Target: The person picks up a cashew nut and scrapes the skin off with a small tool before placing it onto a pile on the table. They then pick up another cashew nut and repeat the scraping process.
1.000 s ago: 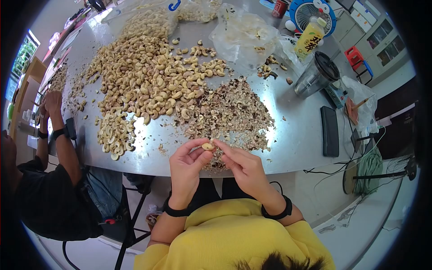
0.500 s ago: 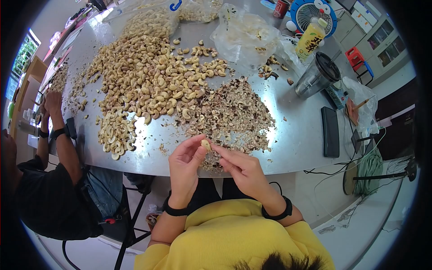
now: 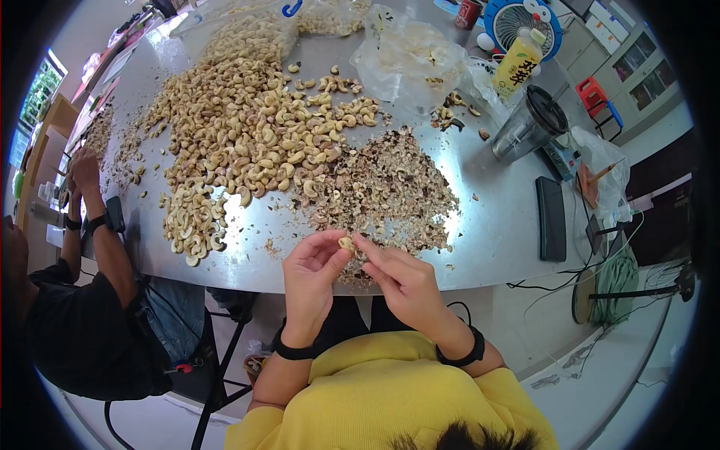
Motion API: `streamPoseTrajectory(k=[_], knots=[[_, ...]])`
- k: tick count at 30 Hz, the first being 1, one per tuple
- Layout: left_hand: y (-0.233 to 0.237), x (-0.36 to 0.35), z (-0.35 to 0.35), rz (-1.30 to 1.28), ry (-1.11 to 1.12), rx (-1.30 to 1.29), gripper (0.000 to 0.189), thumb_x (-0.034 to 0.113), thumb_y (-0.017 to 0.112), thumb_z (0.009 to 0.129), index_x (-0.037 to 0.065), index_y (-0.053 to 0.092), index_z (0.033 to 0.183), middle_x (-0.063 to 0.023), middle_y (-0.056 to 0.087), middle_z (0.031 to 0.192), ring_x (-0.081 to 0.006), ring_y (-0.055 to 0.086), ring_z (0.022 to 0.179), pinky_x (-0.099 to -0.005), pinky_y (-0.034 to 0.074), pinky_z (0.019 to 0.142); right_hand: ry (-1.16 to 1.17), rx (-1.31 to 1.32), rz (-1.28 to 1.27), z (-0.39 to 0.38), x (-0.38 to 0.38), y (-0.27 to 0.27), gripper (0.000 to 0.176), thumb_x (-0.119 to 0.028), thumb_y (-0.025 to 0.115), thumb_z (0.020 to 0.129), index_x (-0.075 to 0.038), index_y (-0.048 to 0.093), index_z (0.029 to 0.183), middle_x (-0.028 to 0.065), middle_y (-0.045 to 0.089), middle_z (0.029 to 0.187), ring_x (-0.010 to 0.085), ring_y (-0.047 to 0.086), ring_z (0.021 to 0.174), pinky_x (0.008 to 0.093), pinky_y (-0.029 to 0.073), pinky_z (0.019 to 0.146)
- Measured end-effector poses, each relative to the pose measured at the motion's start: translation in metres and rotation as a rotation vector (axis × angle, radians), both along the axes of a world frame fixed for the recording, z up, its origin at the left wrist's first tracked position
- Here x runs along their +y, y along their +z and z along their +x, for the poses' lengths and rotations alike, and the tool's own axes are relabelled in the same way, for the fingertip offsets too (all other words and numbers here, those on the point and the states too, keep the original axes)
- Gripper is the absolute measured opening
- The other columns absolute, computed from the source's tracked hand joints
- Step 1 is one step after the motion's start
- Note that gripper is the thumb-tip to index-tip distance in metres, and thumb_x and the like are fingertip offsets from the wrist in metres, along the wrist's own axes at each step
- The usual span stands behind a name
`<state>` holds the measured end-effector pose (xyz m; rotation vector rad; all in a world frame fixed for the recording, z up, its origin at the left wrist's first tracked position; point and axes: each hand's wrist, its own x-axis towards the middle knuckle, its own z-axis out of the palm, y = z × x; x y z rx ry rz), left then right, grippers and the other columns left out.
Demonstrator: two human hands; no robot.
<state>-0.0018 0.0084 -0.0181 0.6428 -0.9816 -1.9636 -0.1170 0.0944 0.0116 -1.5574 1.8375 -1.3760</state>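
A pale cashew nut [image 3: 346, 244] is pinched between the thumb and fingers of my left hand [image 3: 313, 271], above the table's near edge. My right hand [image 3: 405, 281] meets it from the other side, its index fingertip at the nut and its thumb bent beneath. Whether a small tool sits in the right fingers is hidden. Below and beyond both hands spreads a heap of brown skin flakes and crumbs [image 3: 394, 191]. A large pile of cashews [image 3: 240, 120] lies farther back to the left, with a smaller group of paler cashews [image 3: 193, 225] at its near end.
On the metal table [image 3: 480, 259] to the right are a black phone [image 3: 551, 217], a lidded tumbler [image 3: 525, 127], a yellow bottle [image 3: 519, 64] and a blue fan [image 3: 523, 30]. Crumpled plastic bags [image 3: 409, 56] lie behind. A co-worker in black [image 3: 90, 322] works at the left.
The cashew has turned a little in my left fingers and sits slightly lower. My right fingertips have shifted against it. The co-worker's hands have moved slightly.
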Motion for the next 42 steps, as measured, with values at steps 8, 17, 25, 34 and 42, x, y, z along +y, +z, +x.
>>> streamPoseTrajectory(k=[8,17,25,34,42], knots=[[0.001,0.0,0.001,-0.002,-0.019,-0.003,0.027,-0.007,0.062,0.075,-0.004,0.055,0.1,-0.0097,0.059,0.098,-0.0131,0.057,0.088,-0.0237,0.046,0.079,0.006,0.044,-0.031,0.001,0.0,-0.002,0.048,0.003,0.059,0.075,-0.013,0.053,0.12,0.009,0.054,0.069,0.0187,0.05,0.056,0.0266,0.043,0.053],[0.001,0.001,0.001,0.017,-0.017,-0.009,0.026,-0.007,0.063,0.074,-0.003,0.055,0.098,-0.0097,0.059,0.097,-0.0134,0.057,0.087,-0.0239,0.046,0.079,0.006,0.099,-0.046,0.001,0.0,-0.008,0.056,0.006,0.056,0.072,-0.016,0.05,0.123,0.007,0.054,0.071,0.0219,0.055,0.059,0.031,0.046,0.053],[0.003,0.003,0.0,0.036,0.002,-0.013,0.024,-0.006,0.064,0.074,-0.002,0.055,0.096,-0.0077,0.059,0.093,-0.0133,0.057,0.086,-0.0239,0.046,0.078,-0.035,0.17,-0.029,0.004,0.002,-0.009,0.058,0.009,0.054,0.07,-0.016,0.052,0.121,0.0073,0.054,0.071,0.0212,0.057,0.061,0.0306,0.047,0.053],[0.002,0.001,-0.001,0.043,0.014,-0.037,0.022,-0.007,0.063,0.074,-0.002,0.055,0.094,-0.0078,0.06,0.091,-0.0138,0.058,0.085,-0.0244,0.046,0.077,-0.045,0.269,-0.015,0.002,0.001,-0.009,0.058,0.004,0.053,0.07,-0.019,0.05,0.123,0.0051,0.052,0.071,0.0224,0.054,0.059,0.0329,0.045,0.05],[0.003,0.0,-0.002,0.028,0.011,-0.049,0.021,-0.007,0.062,0.074,-0.002,0.055,0.093,-0.0077,0.059,0.09,-0.0133,0.057,0.083,-0.0239,0.046,0.077,-0.035,0.27,-0.001,0.0,0.001,-0.012,0.058,0.002,0.054,0.07,-0.02,0.049,0.124,0.0051,0.05,0.071,0.0226,0.054,0.057,0.0329,0.046,0.051]])
